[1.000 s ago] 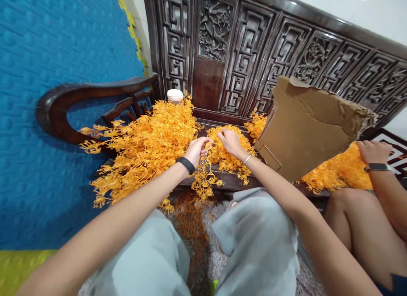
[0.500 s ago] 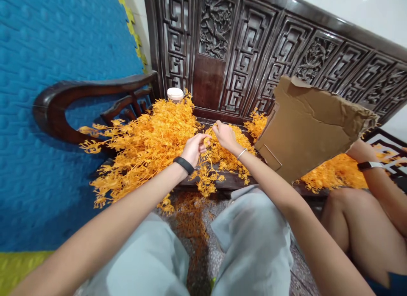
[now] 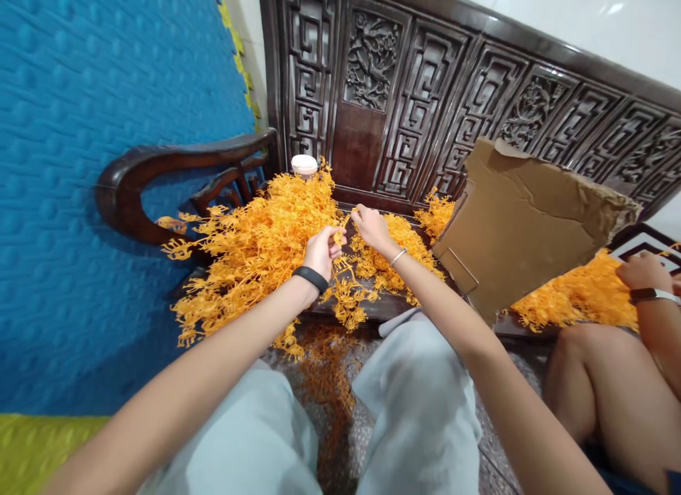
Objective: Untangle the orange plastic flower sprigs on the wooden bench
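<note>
Head view: a long, dark-brown, glossy wooden backrest (image 3: 359, 151) with carved lattice and floral panels runs across the top, and a blue textured foam mat (image 3: 96, 91) with yellow-green edging fills the left side. In front of the backrest lies the dark wooden worktop (image 3: 383, 308), with the person's pale blue-grey trousers (image 3: 245, 431) below it. A creased brown cardboard sheet (image 3: 521, 225) stands tilted on the worktop, right of centre. Left of it, a bushy pile of orange branching plastic sprigs (image 3: 255, 254) reaches out over the curved dark wooden armrest (image 3: 114, 193); a lower orange heap (image 3: 585, 296) lies at the right, partly behind the cardboard, and a smaller orange heap (image 3: 409, 250) sits between the big pile and the cardboard. Near the right edge, a co-worker's hand (image 3: 646, 271) is raised just beside the lower heap. The left hand (image 3: 320, 250) is curled around a single orange sprig (image 3: 348, 303), whose branched end hangs at the worktop's front edge. The right hand (image 3: 371, 227) has its fingertips pinched on the sprig's upper end, just beyond the left hand. A round white lid (image 3: 304, 164) shows behind the big pile, a black wristband (image 3: 311, 276) circles the left wrist, and a thin silver bangle (image 3: 398, 257) the right
</note>
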`<act>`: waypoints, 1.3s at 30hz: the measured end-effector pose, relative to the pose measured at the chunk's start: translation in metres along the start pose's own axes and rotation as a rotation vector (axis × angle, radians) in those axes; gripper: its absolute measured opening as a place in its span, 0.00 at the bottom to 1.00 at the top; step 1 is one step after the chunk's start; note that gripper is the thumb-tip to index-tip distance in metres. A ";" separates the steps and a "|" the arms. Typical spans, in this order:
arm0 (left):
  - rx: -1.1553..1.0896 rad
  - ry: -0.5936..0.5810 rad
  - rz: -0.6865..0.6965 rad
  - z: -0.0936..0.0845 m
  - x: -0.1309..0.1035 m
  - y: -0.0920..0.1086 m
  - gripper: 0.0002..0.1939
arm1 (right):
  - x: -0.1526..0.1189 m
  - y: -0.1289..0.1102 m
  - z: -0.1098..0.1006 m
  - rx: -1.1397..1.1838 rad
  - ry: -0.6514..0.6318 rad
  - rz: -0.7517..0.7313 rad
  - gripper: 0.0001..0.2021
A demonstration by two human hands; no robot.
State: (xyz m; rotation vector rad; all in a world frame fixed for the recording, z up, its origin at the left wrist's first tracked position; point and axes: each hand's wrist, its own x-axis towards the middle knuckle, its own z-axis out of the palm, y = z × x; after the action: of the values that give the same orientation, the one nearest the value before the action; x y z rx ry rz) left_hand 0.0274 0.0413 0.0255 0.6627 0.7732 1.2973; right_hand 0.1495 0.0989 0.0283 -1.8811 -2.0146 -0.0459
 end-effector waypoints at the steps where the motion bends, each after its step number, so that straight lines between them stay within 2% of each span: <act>1: -0.010 0.005 0.001 0.000 0.000 0.002 0.08 | 0.001 -0.002 0.000 0.003 0.014 0.000 0.16; 6: -0.083 0.001 0.005 0.005 0.003 0.009 0.09 | 0.006 -0.009 0.000 0.030 0.072 0.015 0.17; 12: -0.116 0.014 -0.020 0.011 0.003 0.005 0.09 | 0.007 -0.004 0.002 0.073 0.033 0.050 0.17; 18: -0.071 0.045 -0.021 0.009 -0.002 0.003 0.08 | 0.005 0.000 0.000 0.074 0.026 0.017 0.17; 28: -0.070 0.039 -0.035 0.011 -0.005 0.007 0.08 | 0.005 -0.006 0.003 0.066 0.024 0.023 0.18; 30: -0.048 0.060 -0.053 0.013 -0.014 0.008 0.08 | 0.011 0.004 -0.001 0.120 0.042 0.068 0.19; 32: 0.009 0.089 -0.112 0.014 -0.034 0.006 0.08 | 0.016 0.025 -0.008 0.176 0.088 0.201 0.21; 33: 0.037 0.063 -0.146 0.015 -0.046 0.004 0.07 | 0.017 0.038 -0.012 0.189 0.126 0.284 0.23; 35: 0.114 -0.057 -0.259 0.015 -0.073 -0.003 0.08 | 0.015 0.067 -0.018 0.104 0.235 0.344 0.23; 36: 0.153 -0.125 -0.293 0.015 -0.086 -0.007 0.09 | 0.013 0.080 -0.018 0.061 0.246 0.332 0.22; 39: 0.243 -0.263 -0.417 0.010 -0.112 -0.021 0.08 | 0.002 0.105 -0.011 -0.050 0.110 0.222 0.19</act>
State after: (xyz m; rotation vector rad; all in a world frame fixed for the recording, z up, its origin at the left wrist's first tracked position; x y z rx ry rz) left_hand 0.0372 -0.0728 0.0284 0.7984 0.8059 0.7267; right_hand 0.2539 0.1082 0.0149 -2.0744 -1.7383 -0.1372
